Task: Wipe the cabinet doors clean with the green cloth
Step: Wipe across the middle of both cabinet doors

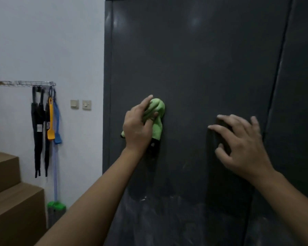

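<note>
Green cloth gripped under left hand, against cabinet door | right hand fingers spread

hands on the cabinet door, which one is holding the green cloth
The left hand grips the bunched green cloth against the cabinet door. The right hand holds nothing, its fingers spread.
</note>
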`<state>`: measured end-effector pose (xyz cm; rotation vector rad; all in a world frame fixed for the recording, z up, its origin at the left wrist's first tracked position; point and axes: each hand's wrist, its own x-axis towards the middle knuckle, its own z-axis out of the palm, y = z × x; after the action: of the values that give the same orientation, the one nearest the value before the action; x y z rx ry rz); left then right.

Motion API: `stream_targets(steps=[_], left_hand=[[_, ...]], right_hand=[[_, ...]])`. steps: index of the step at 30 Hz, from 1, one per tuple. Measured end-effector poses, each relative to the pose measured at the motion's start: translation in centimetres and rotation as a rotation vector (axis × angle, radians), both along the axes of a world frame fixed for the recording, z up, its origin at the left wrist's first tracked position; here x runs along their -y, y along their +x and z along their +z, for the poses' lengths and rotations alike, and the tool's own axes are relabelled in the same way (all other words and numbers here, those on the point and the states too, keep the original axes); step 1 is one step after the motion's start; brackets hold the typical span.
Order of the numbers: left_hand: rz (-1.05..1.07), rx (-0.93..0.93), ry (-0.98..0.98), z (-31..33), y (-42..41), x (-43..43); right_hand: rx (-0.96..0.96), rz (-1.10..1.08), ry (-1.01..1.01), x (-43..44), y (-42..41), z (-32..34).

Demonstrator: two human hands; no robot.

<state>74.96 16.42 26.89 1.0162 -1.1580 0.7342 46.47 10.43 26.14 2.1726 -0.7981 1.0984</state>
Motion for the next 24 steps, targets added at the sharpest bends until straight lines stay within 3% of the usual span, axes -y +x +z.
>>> stream_targets(steps=[3, 7, 13, 16, 18, 22, 24], left_hand=[[-0.051, -0.017, -0.041, -0.7, -4.7, 1.6], [-0.102, 0.267, -0.02, -4.7, -9.2, 3.0], [-0.083, 0.617, 0.057, -12.7, -11.4, 3.8], [-0.045, 0.733, 0.089, -12.9, -10.4, 3.5], [-0.015, 0.631, 0.047, -10.8, -10.2, 3.7], [-0.012, 0.114, -0.09, -3.7, -12.1, 4.1], [-0.006, 0.037, -0.121, -0.7, -14.4, 4.6]], right_hand=[[0.083, -0.103, 0.011, 0.6, -3.4, 0.1], [0.184, -0.094, 0.067, 1.6, -7.2, -0.6], [0.128, -0.076, 0.036, 2.4, -9.1, -2.4], [0.095, -0.072, 0.036, 2.7, -10.0, -3.3], [0.089, -0.034, 0.022, 2.8, -11.0, -4.1], [0.129, 0.042, 0.026, 3.0, -12.9, -4.8], [0.132, 0.022, -0.005, 3.1, -13.8, -4.8]])
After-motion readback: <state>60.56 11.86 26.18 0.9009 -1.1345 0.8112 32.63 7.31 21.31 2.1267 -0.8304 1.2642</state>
